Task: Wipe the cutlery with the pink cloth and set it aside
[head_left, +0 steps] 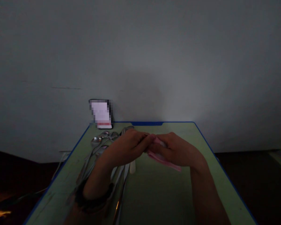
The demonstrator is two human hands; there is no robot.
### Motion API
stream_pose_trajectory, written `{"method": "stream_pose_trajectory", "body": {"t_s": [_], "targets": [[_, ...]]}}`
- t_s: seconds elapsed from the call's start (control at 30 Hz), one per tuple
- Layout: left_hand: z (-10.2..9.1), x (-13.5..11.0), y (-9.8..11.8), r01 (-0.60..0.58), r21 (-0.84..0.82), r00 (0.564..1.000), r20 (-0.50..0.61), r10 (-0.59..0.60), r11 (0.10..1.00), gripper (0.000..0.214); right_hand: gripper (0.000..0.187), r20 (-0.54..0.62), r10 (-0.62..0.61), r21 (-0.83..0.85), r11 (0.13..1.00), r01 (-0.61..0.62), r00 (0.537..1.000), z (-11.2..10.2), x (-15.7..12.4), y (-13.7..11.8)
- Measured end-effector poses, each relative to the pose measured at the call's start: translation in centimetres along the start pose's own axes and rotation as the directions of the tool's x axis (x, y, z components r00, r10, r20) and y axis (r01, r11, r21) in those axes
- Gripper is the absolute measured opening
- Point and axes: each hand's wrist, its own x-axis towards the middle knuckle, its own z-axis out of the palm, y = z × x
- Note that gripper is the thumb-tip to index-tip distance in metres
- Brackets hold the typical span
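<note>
Above the middle of the table, my two hands meet with their fingertips together. My right hand [176,150] is closed around a folded pink cloth [165,161], one end of which hangs out below the palm. Fingers bent and pressed together, my left hand [128,147] touches the right fingertips beside the cloth; what it grips, if anything, is hidden. Beneath and left of my left forearm lie several metal spoons [96,140], their handles toward me. Long metal handles or knives [123,187] lie just right of that forearm, partly covered by it.
A lit phone [101,114] leans against the grey wall [140,62] at the table's far left corner. The pale green table [159,193] has a blue edge. Near the cutlery is a small whitish object [132,167]. A cable [58,165] hangs beside the table's left edge.
</note>
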Motion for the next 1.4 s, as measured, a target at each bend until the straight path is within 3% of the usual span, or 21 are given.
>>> {"method": "stream_pose_trajectory", "body": {"t_s": [0.23,0.43,0.67,0.9,1.13,1.27,1.4], "targets": [[-0.4,-0.1,0.2,0.039,0.041,0.998,-0.044,-0.037,0.998,0.047,0.038,0.092,-0.124,0.115,0.987,0.113,0.988,-0.5,0.6,1.3],[-1.0,-0.4,-1.0,0.114,-0.123,0.992,-0.046,-0.121,0.986,0.046,0.033,0.115,-0.063,0.053,0.997,0.057,0.991,-1.1,-0.1,1.4],[-1.7,-1.2,-2.7,0.196,-0.189,0.976,-0.062,-0.211,0.962,0.048,0.037,0.097,-0.012,-0.015,1.000,0.014,0.995,-2.0,-1.1,1.7],[-1.4,-1.4,-1.8,0.141,-0.168,0.978,-0.127,-0.163,0.976,0.049,0.038,0.073,0.009,-0.015,1.000,-0.008,0.997,-2.7,-2.7,1.3],[0.1,-0.3,0.3,-0.069,0.045,0.992,-0.101,0.073,0.997,0.041,0.034,0.065,-0.015,-0.109,0.994,0.022,0.998,-1.2,-1.5,-0.2],[1.1,0.4,0.4,0.017,0.144,0.986,-0.168,0.007,0.989,0.042,0.038,-0.023,-0.015,-0.119,0.993,0.012,1.000,-0.8,-0.2,0.5],[1.6,0.7,0.5,0.068,0.105,0.971,-0.236,-0.042,0.992,0.040,0.036,-0.109,-0.042,-0.089,0.996,0.032,0.993,-0.7,0.0,0.9]]}}
